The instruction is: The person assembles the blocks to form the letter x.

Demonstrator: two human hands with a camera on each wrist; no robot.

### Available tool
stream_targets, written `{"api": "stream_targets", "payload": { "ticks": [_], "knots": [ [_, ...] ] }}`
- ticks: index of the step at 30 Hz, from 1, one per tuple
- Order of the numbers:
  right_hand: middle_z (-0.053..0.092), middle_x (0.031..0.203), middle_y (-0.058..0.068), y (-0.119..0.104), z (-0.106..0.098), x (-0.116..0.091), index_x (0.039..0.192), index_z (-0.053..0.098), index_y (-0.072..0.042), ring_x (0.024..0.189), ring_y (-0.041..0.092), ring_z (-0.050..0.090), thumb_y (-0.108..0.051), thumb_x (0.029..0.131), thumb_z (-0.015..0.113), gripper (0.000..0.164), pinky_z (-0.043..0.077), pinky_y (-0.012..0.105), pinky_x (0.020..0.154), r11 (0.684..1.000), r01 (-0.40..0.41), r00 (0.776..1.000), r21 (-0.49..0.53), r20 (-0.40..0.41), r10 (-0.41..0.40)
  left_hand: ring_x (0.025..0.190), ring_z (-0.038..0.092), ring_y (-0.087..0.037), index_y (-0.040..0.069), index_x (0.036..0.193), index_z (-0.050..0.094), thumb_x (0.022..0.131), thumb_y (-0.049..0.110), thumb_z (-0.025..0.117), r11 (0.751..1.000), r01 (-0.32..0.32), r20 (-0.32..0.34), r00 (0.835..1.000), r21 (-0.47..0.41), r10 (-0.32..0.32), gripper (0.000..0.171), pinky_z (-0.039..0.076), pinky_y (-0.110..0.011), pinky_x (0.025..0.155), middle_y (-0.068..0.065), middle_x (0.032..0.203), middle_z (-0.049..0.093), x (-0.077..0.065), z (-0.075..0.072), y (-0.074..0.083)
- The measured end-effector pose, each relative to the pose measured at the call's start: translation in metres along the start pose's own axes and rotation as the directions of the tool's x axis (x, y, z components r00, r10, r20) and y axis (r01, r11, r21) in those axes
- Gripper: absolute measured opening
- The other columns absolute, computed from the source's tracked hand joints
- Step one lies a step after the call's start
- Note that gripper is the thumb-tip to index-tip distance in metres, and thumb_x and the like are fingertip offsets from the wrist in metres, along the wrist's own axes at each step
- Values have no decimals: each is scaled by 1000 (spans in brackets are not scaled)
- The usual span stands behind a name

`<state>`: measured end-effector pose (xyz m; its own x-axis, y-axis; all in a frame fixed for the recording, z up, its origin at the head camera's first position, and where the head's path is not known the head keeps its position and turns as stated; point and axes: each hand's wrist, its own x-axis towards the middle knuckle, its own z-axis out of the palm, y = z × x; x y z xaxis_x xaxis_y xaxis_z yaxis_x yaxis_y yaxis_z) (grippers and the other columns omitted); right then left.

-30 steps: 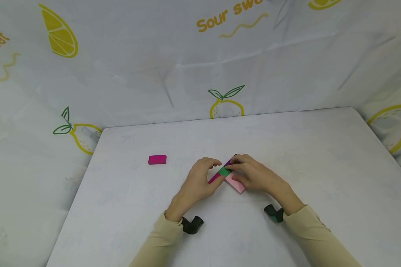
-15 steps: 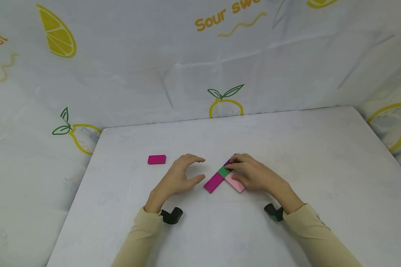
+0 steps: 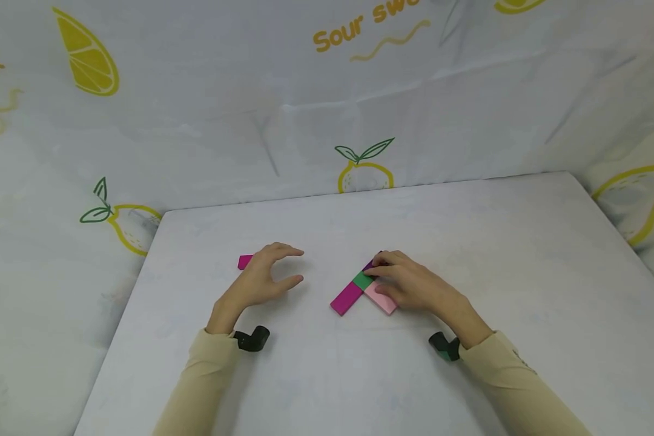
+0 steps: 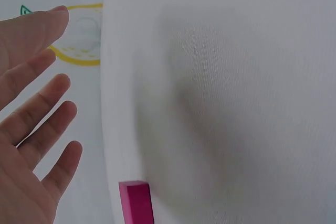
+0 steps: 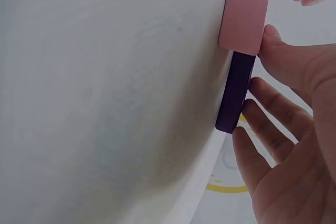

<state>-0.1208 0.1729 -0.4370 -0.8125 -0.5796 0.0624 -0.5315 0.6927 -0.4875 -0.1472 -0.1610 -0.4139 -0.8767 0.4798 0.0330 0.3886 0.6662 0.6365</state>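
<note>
My left hand point(image 3: 256, 281) hovers over the table with thumb and fingers spread and holds nothing. Partly behind it lies a magenta block point(image 3: 244, 261), which the left wrist view shows beside the fingers. My right hand point(image 3: 416, 284) rests at a joined group of blocks: a second magenta block point(image 3: 346, 298), a green block point(image 3: 363, 280), a pink block point(image 3: 380, 298) and a dark purple block point(image 5: 235, 93). In the right wrist view the fingertips touch the purple block and the thumb lies against the pink one. The hand covers part of the purple block in the head view.
The blocks lie on a white-covered table point(image 3: 469, 230). Behind it hangs a white cloth backdrop point(image 3: 223, 121) printed with lemons. Each wrist carries a black mount point(image 3: 253, 339) just above the tabletop.
My left hand has drawn away from the block group and moved left, now partly covering the separate magenta block. The right hand stays at the group.
</note>
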Motion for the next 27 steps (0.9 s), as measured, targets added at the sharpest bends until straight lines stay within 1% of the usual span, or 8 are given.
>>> {"api": "stream_targets", "payload": {
  "ticks": [4,6,11,15,20,23,27],
  "knots": [
    [63,129,9,0,0,0,128,71,-7,123,26,56,-12,94,73,35,53,45,103,1000,3,1000,0,-1,-3,128,57,-32,10,132,67,90,20,78,1000,6,-10,1000,8,-6,45,45,-54,109,-10,134,65,-1,-10,-15],
    [63,129,9,0,0,0,128,71,-7,123,26,56,-12,94,72,34,53,45,103,1000,4,1000,3,1,-4,127,56,-33,9,132,67,89,18,78,1000,18,-15,1000,-3,-18,45,44,-55,109,-11,133,65,-3,-15,-22],
    [62,130,9,0,0,-1,129,71,-7,123,26,56,-12,95,71,34,53,45,104,1000,2,1000,6,6,-2,129,55,-35,7,130,68,88,13,79,999,49,-27,998,-12,-49,44,43,-56,111,-12,133,64,-6,-27,-41],
    [62,129,9,0,0,-2,128,71,-7,123,26,56,-11,95,71,34,53,45,103,1000,2,1000,11,0,-2,129,55,-39,5,130,68,88,12,79,998,59,-35,998,29,-58,44,44,-59,109,-15,133,64,-9,-34,-53],
    [62,130,9,0,0,-1,128,71,-7,123,26,56,-12,95,71,34,53,45,104,1000,-3,1000,10,1,3,129,54,-42,5,131,67,88,11,78,992,79,-35,997,96,-76,44,43,-60,109,-19,134,63,-11,-37,-65],
    [62,130,9,0,0,-1,129,71,-7,124,26,55,-12,95,71,34,53,45,104,1000,-3,1000,9,4,3,130,53,-43,5,131,67,88,10,78,990,88,-31,996,110,-86,44,42,-61,110,-20,135,62,-11,-38,-69],
    [62,130,9,0,0,-2,129,71,-7,124,26,55,-12,95,72,34,53,44,103,1000,-5,1000,9,3,5,128,54,-44,3,130,67,88,9,77,990,77,-27,997,118,-74,44,42,-62,109,-23,135,62,-11,-37,-71]
  ]
}}
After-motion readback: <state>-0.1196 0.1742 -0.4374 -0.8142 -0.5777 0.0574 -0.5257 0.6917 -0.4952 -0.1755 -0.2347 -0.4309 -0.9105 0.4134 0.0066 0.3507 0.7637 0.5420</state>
